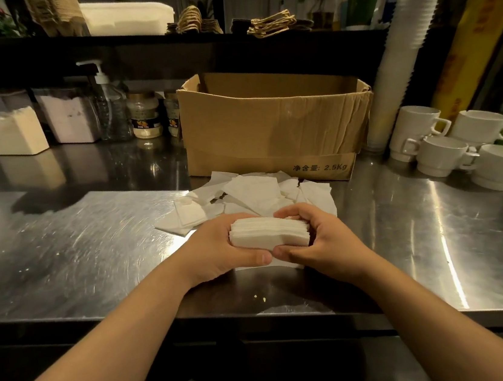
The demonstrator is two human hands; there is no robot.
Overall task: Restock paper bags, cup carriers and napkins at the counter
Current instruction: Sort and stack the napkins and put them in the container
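One stack of napkins [268, 232] is held just above the near middle of the steel counter [70, 244], its long axis running left to right and its flat faces up and down. It is gripped at its left end by the left hand [219, 248] and at its right end by the right hand [322, 238], fingers curled over the far edge and thumbs along the near edge, nearly touching. Both forearms reach in from the near edge. A loose heap of napkins [244, 196] lies just beyond, against one open cardboard box [270, 121]. Four white cups [460, 145] are seen at the right, and one tall column of stacked cups [409, 44] rises beside the box.
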